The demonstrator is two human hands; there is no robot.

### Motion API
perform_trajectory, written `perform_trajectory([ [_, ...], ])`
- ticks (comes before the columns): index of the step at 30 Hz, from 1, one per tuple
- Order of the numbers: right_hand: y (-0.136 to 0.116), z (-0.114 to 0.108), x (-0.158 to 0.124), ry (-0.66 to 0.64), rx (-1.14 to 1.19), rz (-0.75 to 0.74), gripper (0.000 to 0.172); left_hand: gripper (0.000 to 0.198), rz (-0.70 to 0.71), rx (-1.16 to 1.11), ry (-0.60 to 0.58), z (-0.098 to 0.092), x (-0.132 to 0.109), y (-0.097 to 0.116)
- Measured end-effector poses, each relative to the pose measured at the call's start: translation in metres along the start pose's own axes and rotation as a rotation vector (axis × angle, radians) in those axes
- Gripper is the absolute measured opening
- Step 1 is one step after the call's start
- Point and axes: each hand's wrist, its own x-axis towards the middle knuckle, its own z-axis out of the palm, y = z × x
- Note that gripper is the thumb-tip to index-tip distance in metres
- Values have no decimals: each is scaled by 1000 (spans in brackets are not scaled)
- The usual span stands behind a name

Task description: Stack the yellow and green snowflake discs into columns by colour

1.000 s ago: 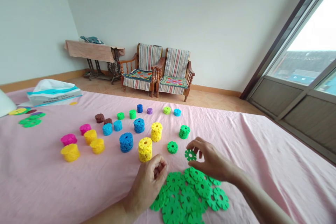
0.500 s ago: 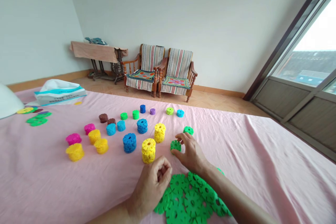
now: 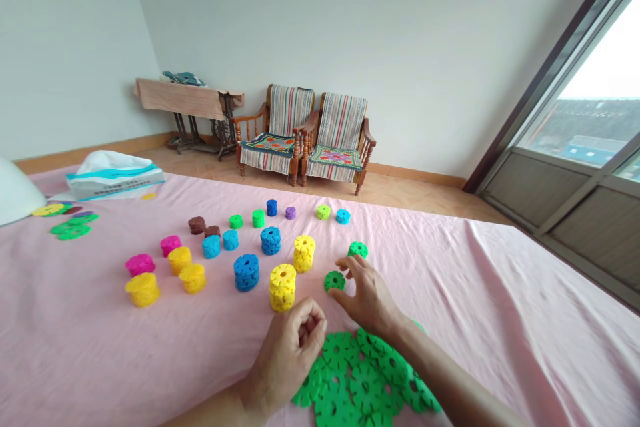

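My right hand [image 3: 367,293] is held over the cloth with thumb and fingers apart, just beside a short stack of green notched discs [image 3: 335,281]. Beyond its fingertips stands another green disc stack [image 3: 358,249]. My left hand [image 3: 295,343] is curled closed, and nothing shows in its fingers. It is close to a tall yellow disc stack [image 3: 283,287], with a second yellow stack [image 3: 304,253] behind. Under and between my forearms lies a loose pile of green discs [image 3: 367,383], partly hidden by the right forearm.
Blue stacks [image 3: 247,272], shorter yellow stacks [image 3: 143,289], pink stacks [image 3: 140,264] and other colours stand on the pink cloth [image 3: 500,320]. A tissue pack [image 3: 115,177] and loose discs [image 3: 70,230] lie at the left. Two wooden armchairs [image 3: 335,137] stand beyond.
My right thumb and fingers have come off the nearer green stack and drawn slightly back to the right. The left hand has hardly moved.
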Motion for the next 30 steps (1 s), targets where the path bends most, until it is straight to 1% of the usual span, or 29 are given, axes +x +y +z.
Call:
perform_trajectory([
  [3, 2, -18, -3, 11, 62, 14, 27, 18, -5, -2, -2, 0, 0, -2],
  [5, 4, -37, -8, -65, 78, 11, 20, 18, -6, 4, -5, 0, 1, -3],
  [6, 5, -48, -12, -136, 75, 5, 19, 18, -4, 9, -6, 1, 1, -4],
  [7, 6, -59, -16, -225, 66, -4, 21, 18, -3, 13, -6, 1, 1, -4],
  [10, 4, -87, -29, -488, 39, -14, 41, 19, 2, 21, -8, 1, 1, -4],
  [12, 0, -98, -36, -597, 40, -29, 50, 19, 2, 22, -9, 1, 1, -4],
  [13, -2, -101, -38, -623, 48, -43, 51, 19, 2, 23, -10, 1, 1, -4],
  [16, -5, -103, -40, -645, 83, -71, 43, 20, 1, 28, -6, 1, 2, -3],
  [18, -4, -101, -40, -648, 97, -59, 39, 20, 2, 25, -4, 1, 2, -2],
  [24, 5, -89, -39, -638, 51, -22, 43, 20, -4, 7, -3, 0, 2, 1],
  [28, 6, -83, -37, -624, -16, -24, 37, 21, 9, 15, 0, 0, 2, 0],
  [30, 5, -80, -32, -588, -23, -21, 35, 21, 11, 21, -4, 0, 2, 0],
])
